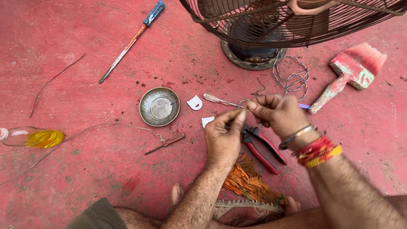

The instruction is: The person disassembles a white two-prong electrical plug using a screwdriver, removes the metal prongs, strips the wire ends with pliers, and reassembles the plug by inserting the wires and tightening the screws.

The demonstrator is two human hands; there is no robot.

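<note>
On the red floor, I judge wire-twisting underway: my left hand [223, 138] and right hand [275, 113] pinch thin grey wire [242, 103]; next needs steady tension.

Shown: two hands, left [223, 138] and right [277, 114]; two screwdrivers, one blue-handled [131, 41], one clear-handled [218, 100]; one pliers [263, 148]; one brush [352, 72]; one fan [292, 21]; one metal bowl [159, 106]; one bottle [32, 137]; two white plastic pieces [195, 102] [207, 121]; one small brown tool [166, 143]; one cloth [248, 182].
</note>
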